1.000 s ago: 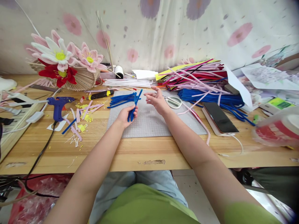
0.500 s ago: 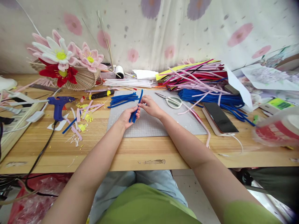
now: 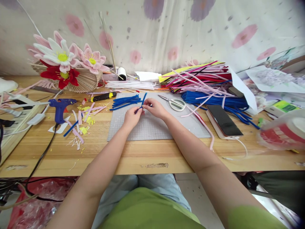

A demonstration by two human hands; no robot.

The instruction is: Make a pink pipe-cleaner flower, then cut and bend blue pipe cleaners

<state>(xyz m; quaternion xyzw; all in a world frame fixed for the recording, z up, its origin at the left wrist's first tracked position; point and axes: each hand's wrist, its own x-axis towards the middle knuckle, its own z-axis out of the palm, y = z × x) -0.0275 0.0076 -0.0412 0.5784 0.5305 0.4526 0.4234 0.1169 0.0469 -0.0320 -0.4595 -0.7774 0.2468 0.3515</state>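
Observation:
Over the grey cutting mat [image 3: 152, 130], my left hand [image 3: 132, 117] is closed around blue pipe cleaners, mostly hidden in its fingers. One blue pipe cleaner [image 3: 144, 98] sticks up from between the two hands. The fingertips of my right hand [image 3: 154, 107] pinch near its lower part, close against my left fingers. Just behind them on the mat lies a small pile of cut blue pipe cleaners [image 3: 125, 101]. To the right of my right hand rest scissors [image 3: 177, 105] with pale handles.
A blue glue gun [image 3: 60, 106] stands at left beside pink and yellow scraps [image 3: 84, 121]. Fuzzy flowers [image 3: 62, 57] sit behind it. At right are a blue pipe cleaner bundle [image 3: 214, 100], a phone [image 3: 225, 120] and a plastic tub [image 3: 283, 132]. A utility knife [image 3: 103, 96] lies behind the mat.
My left hand has turned over, its back now upward, and the blue lengths that showed below its fingers are hidden. My right hand stays close to the upright pipe cleaner.

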